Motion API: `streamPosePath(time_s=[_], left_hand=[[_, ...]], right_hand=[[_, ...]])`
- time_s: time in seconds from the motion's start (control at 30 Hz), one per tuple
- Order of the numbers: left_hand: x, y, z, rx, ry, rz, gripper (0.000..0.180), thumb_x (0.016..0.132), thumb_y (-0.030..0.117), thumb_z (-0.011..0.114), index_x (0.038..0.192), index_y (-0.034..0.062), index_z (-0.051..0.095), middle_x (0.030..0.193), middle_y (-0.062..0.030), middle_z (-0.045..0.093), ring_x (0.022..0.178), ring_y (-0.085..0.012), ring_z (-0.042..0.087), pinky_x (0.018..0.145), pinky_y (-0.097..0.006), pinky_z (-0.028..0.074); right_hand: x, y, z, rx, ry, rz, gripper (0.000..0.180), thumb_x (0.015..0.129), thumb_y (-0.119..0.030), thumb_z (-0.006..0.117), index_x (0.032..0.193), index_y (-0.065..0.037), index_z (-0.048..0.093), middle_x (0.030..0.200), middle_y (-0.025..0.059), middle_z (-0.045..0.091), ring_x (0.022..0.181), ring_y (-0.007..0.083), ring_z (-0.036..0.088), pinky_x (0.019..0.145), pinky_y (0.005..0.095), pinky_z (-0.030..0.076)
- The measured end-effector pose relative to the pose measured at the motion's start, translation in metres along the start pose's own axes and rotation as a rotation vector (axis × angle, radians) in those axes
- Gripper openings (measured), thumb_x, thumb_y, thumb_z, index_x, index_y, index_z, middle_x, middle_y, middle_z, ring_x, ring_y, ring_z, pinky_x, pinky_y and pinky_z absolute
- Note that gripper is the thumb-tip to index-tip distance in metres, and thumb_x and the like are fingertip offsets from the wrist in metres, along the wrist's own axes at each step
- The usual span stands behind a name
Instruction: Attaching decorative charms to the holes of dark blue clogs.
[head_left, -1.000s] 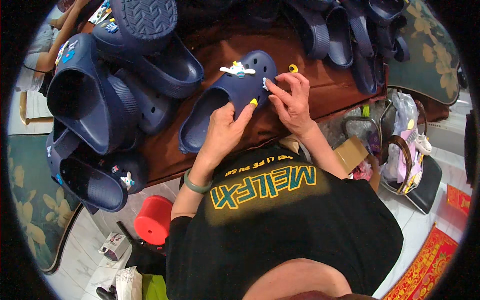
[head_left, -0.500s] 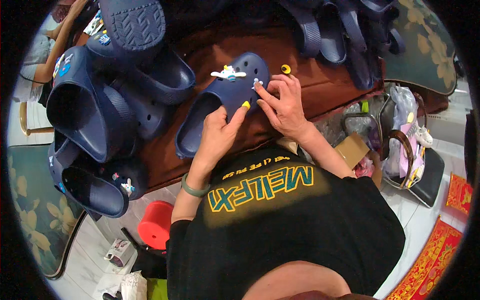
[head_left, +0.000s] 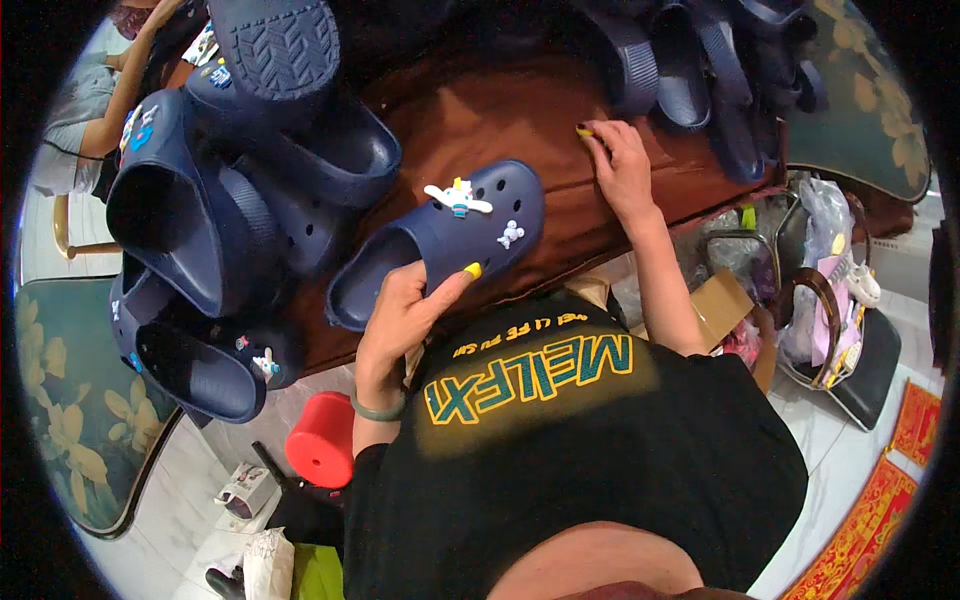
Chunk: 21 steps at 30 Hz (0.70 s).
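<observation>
The left hand (head_left: 402, 312) is holding a blue shoe (head_left: 468, 237) by the desk's (head_left: 480, 105) near edge; whether the right hand (head_left: 625, 172) is gripping, I can't tell.

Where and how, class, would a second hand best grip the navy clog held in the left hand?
Probably by the rounded toe of the clog, from the person's right, thumb on top and fingers beneath: the toe points right and away, and the left hand holds the near side. The white charms sit on top, so the thumb should avoid them.
</observation>
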<state>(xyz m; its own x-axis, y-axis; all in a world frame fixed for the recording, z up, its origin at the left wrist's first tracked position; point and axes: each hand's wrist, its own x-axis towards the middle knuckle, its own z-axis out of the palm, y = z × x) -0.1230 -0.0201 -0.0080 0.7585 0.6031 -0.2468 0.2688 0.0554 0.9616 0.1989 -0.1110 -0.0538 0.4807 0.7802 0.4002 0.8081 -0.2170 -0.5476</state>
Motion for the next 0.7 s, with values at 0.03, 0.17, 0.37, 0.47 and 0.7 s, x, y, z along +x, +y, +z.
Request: streamPosePath(time_s=[0.03, 0.17, 0.37, 0.47, 0.7], left_hand=[[0.000, 0.000, 0.000, -0.032, -0.003, 0.023, 0.028, 0.088, 0.023, 0.068, 0.081, -0.0044, 0.063, 0.062, -0.0032, 0.052, 0.062, -0.0078, 0.044, 0.054, -0.030, 0.036], [0.001, 0.000, -0.002, 0.001, -0.031, 0.001, 0.030, 0.088, 0.024, 0.068, 0.082, -0.0048, 0.064, 0.062, -0.0040, 0.054, 0.061, -0.0084, 0.045, 0.055, -0.030, 0.037], [-0.001, 0.000, 0.002, -0.097, -0.021, 0.071, 0.029, 0.089, 0.025, 0.067, 0.090, -0.0041, 0.065, 0.066, -0.0046, 0.057, 0.064, -0.0094, 0.049, 0.058, -0.030, 0.041], [0.001, -0.003, -0.002, -0.045, -0.064, 0.070, 0.029, 0.089, 0.025, 0.066, 0.091, -0.0037, 0.065, 0.068, -0.0054, 0.058, 0.065, -0.0093, 0.050, 0.059, -0.030, 0.042], [0.008, -0.009, -0.008, 0.022, -0.089, -0.030, 0.031, 0.089, 0.028, 0.065, 0.092, -0.0030, 0.065, 0.067, -0.0093, 0.058, 0.065, -0.0107, 0.052, 0.060, -0.031, 0.043]], right_hand=[[0.004, -0.002, 0.000, -0.029, 0.013, -0.042, 0.021, 0.085, -0.007, 0.066, 0.105, -0.004, 0.066, 0.102, 0.0129, 0.062, 0.095, 0.0286, 0.058, 0.086, 0.0353, 0.046], [0.010, -0.024, -0.004, 0.218, -0.041, -0.072, 0.016, 0.085, -0.009, 0.067, 0.100, -0.004, 0.067, 0.098, 0.0091, 0.062, 0.092, 0.0242, 0.059, 0.080, 0.0319, 0.047], [0.016, -0.077, -0.031, 0.627, -0.507, -0.047, 0.013, 0.084, -0.011, 0.068, 0.093, -0.001, 0.067, 0.095, 0.0067, 0.061, 0.091, 0.0176, 0.059, 0.082, 0.0279, 0.046], [0.026, -0.085, -0.028, 0.477, -0.626, -0.119, 0.009, 0.084, -0.008, 0.068, 0.089, -0.002, 0.065, 0.097, 0.0049, 0.056, 0.092, 0.0159, 0.054, 0.083, 0.0271, 0.043], [0.065, -0.079, -0.008, 0.520, -0.838, -0.130, 0.016, 0.079, -0.015, 0.074, 0.078, -0.004, 0.062, 0.094, 0.0049, 0.054, 0.096, 0.0172, 0.053, 0.083, 0.0272, 0.042]])
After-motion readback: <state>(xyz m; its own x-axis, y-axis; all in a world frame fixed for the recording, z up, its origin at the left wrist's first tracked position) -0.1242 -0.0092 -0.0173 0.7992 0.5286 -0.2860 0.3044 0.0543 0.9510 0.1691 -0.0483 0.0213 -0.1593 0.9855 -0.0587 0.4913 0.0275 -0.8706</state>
